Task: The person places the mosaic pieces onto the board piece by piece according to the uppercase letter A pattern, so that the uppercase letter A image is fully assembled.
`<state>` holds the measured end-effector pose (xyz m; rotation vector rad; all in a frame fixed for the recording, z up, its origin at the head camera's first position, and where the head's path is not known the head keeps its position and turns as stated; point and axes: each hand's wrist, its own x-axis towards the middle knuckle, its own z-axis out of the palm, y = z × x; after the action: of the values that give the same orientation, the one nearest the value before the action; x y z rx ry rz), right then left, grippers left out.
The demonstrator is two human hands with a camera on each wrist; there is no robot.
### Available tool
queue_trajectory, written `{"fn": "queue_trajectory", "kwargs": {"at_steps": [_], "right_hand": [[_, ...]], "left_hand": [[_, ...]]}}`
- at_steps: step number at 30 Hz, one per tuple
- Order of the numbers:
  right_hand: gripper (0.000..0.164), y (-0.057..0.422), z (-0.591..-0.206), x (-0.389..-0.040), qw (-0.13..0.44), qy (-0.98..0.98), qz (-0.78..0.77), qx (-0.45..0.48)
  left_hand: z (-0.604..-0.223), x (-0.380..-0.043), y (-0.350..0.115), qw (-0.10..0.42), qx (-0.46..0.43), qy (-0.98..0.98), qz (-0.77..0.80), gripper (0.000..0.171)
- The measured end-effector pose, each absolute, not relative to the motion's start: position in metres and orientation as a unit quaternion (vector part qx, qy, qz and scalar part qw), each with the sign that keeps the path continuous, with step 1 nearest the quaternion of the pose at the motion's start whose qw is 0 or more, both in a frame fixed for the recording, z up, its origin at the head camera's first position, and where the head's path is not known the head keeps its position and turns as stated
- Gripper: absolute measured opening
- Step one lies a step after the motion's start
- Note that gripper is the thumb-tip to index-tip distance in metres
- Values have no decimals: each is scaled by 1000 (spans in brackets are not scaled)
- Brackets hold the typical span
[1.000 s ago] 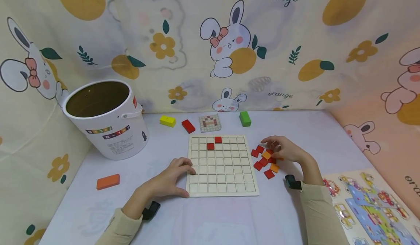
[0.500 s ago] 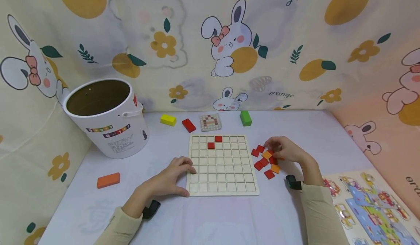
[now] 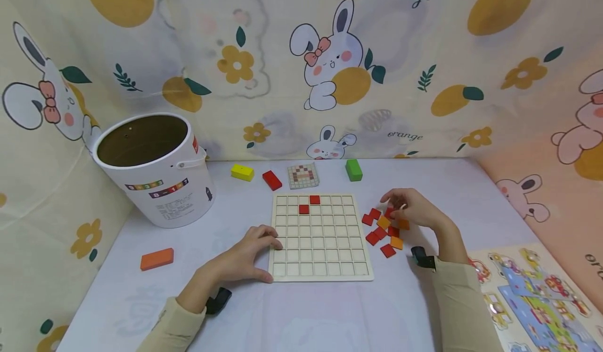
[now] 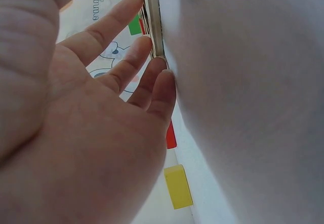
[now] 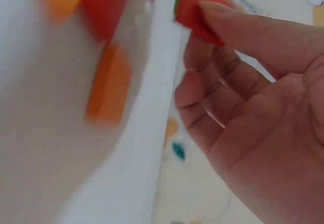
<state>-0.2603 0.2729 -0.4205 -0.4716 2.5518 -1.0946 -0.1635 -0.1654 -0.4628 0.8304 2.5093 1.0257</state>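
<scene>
A pale wooden grid board (image 3: 320,242) lies flat mid-table, with two red square tiles (image 3: 314,199) in its upper cells. My left hand (image 3: 247,255) rests at its left side, fingers spread and touching the edge; the left wrist view shows the fingertips (image 4: 164,79) against the board's side. Right of the board is a loose group of red and orange tiles (image 3: 380,232). Just above that group, my right hand (image 3: 414,209) pinches a red square tile (image 5: 195,8) between thumb and fingers. An orange tile (image 5: 109,84) lies below the hand in the right wrist view.
A white bucket (image 3: 155,200) stands back left. Behind the board are a yellow block (image 3: 242,172), a red block (image 3: 272,180), a pattern card (image 3: 303,176) and a green block (image 3: 354,170). An orange block (image 3: 157,259) lies left; picture puzzles (image 3: 542,305) lie right.
My right hand has lifted slightly from the tile group with a red tile between its fingers, uncovering an orange tile beneath. The left hand stays at the board's edge.
</scene>
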Motion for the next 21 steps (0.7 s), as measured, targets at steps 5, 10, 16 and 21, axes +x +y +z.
{"fn": "queue_trajectory", "kwargs": {"at_steps": [5, 10, 16, 21], "right_hand": [[26, 239, -420, -274, 154, 877, -408, -204], [23, 192, -428, -288, 176, 855, -423, -244], [16, 159, -442, -300, 164, 849, -423, -271], [13, 149, -443, -302, 163, 851, -416, -276]], "left_hand": [[-463, -162, -165, 156, 284, 877, 356, 58], [-463, -162, -164, 158, 274, 878, 360, 57], [-464, -163, -165, 157, 273, 875, 367, 57], [-468, -165, -167, 149, 271, 873, 378, 59]]}}
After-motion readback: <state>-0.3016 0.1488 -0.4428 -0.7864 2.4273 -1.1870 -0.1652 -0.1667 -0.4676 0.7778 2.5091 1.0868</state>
